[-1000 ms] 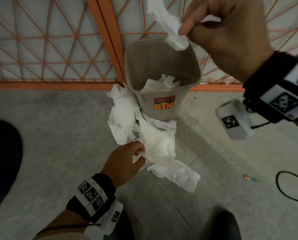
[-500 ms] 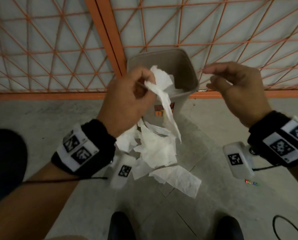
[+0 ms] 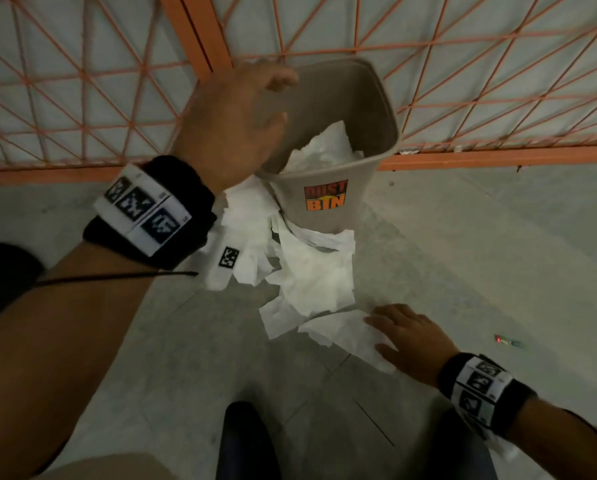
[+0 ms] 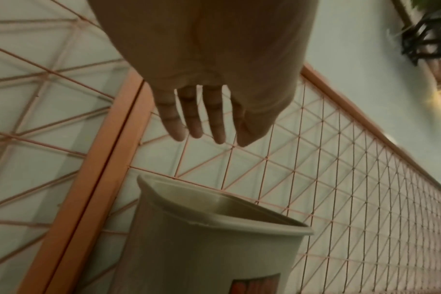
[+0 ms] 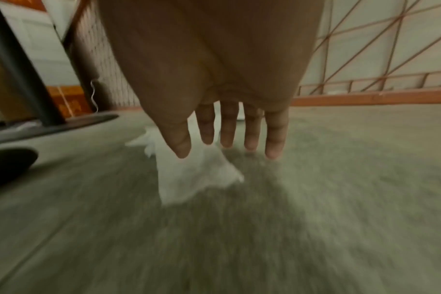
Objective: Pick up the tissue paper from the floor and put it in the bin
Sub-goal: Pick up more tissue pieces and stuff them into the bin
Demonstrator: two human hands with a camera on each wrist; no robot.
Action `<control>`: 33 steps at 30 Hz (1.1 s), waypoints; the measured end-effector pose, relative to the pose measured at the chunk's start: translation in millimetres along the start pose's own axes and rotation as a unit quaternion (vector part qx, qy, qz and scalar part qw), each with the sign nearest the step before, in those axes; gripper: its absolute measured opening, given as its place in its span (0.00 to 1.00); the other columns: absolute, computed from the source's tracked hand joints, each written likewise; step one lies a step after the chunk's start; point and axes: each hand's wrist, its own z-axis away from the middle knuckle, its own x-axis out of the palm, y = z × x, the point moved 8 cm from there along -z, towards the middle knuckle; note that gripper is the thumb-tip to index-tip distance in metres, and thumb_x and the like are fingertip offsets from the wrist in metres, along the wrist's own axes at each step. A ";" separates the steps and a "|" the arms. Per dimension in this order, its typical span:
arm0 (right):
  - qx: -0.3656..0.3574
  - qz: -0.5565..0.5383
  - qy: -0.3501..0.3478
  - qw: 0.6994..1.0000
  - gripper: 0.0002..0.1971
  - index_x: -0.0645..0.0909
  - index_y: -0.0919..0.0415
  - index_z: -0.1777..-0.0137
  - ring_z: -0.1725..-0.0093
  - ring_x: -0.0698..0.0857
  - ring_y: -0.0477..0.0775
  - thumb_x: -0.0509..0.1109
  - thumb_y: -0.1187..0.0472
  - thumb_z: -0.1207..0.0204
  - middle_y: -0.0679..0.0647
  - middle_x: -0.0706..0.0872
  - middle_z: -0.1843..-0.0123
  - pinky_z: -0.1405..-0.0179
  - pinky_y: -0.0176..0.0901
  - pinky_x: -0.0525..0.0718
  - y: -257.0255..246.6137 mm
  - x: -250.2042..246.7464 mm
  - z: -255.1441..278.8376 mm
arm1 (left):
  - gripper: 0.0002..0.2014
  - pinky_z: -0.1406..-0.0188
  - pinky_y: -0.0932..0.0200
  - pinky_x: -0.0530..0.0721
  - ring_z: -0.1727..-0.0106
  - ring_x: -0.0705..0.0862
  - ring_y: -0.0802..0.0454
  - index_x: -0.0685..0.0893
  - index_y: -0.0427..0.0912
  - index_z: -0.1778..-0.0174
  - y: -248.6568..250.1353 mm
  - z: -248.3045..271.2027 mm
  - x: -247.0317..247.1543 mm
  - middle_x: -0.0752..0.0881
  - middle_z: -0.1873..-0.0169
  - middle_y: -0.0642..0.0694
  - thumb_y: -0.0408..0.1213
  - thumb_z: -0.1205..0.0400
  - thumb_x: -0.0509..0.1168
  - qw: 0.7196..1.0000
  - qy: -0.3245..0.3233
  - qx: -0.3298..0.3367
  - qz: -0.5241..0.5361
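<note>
Torn white tissue paper lies in a crumpled, ragged-edged heap on the grey floor, piled against the front and left foot of the bin, with more white scraps already bunched inside it. The bin is a beige plastic tub, squarish with rounded corners and a rolled rim, bearing an orange and black "DUST BIN" label; it stands close to an orange metal lattice panel.

Your left hand hangs above the bin's left rim, back upward; the left wrist view shows its fingers straight, slightly spread and holding nothing. Your right hand reaches low toward the floor at the near right edge of the heap, palm down, fingers long and loosely parted, gripping nothing. The nearest flat sheet lies under its thumb and first fingertips, the other fingers over bare floor; whether they touch the paper cannot be told.

Black wristbands with white coded markers wrap both wrists. Dark shoes show at the bottom edge.
</note>
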 end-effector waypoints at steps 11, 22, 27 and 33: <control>-0.040 0.070 0.160 0.984 0.08 0.90 0.51 0.52 0.44 0.85 0.64 0.78 0.56 0.32 0.52 0.91 0.47 0.57 0.53 0.85 21.0 6.6 -1.0 | 0.11 0.51 0.51 0.87 0.51 0.86 0.57 0.83 0.59 0.40 -29.8 152.5 148.5 0.85 0.44 0.61 0.45 0.18 0.66 0.960 -0.262 -0.085 0.053; -0.019 -0.089 0.209 0.974 0.17 0.81 0.61 0.47 0.54 0.84 0.64 0.51 0.54 0.17 0.58 0.85 0.52 0.57 0.54 0.85 24.8 -25.7 18.9 | 0.15 0.50 0.49 0.84 0.41 0.84 0.44 0.83 0.48 0.33 -49.6 178.4 246.3 0.84 0.42 0.47 0.39 0.14 0.59 0.938 -0.336 -0.026 -0.084; -0.079 -0.176 0.281 0.940 0.11 0.81 0.59 0.41 0.61 0.77 0.45 0.59 0.64 0.16 0.54 0.83 0.50 0.59 0.38 0.79 4.7 -91.4 30.8 | 0.07 0.56 0.53 0.86 0.57 0.87 0.47 0.88 0.44 0.47 -54.9 168.9 194.0 0.88 0.54 0.49 0.38 0.18 0.67 0.975 -0.191 -0.099 0.050; -0.157 -0.208 0.396 0.881 0.13 0.86 0.63 0.44 0.61 0.81 0.53 0.62 0.73 0.19 0.59 0.83 0.54 0.59 0.33 0.78 -47.6 -231.3 53.6 | 0.08 0.62 0.79 0.78 0.62 0.85 0.64 0.82 0.50 0.54 -57.5 179.8 125.1 0.86 0.64 0.55 0.30 0.19 0.66 0.962 -0.084 -0.195 0.173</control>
